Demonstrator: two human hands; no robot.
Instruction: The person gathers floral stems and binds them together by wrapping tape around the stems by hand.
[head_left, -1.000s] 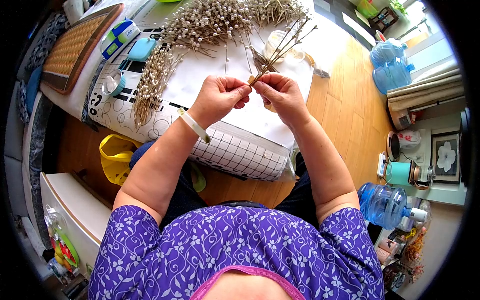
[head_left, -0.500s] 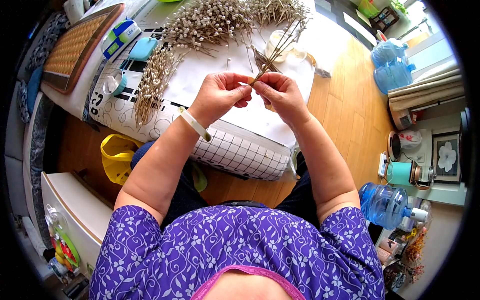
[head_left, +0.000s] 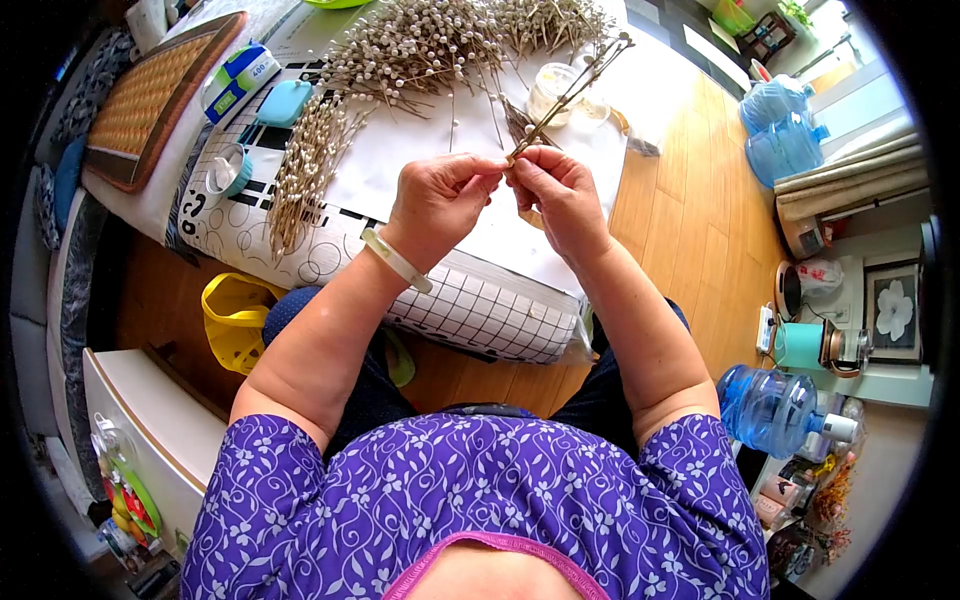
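Thin brown twigs (head_left: 570, 98) slant up and to the right from my right hand (head_left: 563, 198), whose thumb and fingers pinch their lower ends. My left hand (head_left: 440, 200) is closed at the same spot, its fingertips on the base of the twigs, beside a small tan piece too small to make out. Past my hands, a big heap of stems with white buds (head_left: 420, 50) lies on the white sheet (head_left: 400, 150). A smaller budded bunch (head_left: 305, 165) lies to the left. A clear round tub (head_left: 552, 92) stands behind the twigs.
A teal-and-white cup (head_left: 230, 170), a light blue case (head_left: 284, 103) and a tissue pack (head_left: 240, 82) are at the left of the table. A yellow bag (head_left: 235, 325) is on the floor. Large water bottles (head_left: 768, 410) stand at the right.
The twigs have swung so their tips point further up and right. My left hand has turned slightly, with its fingertips now stretched further onto the twig base.
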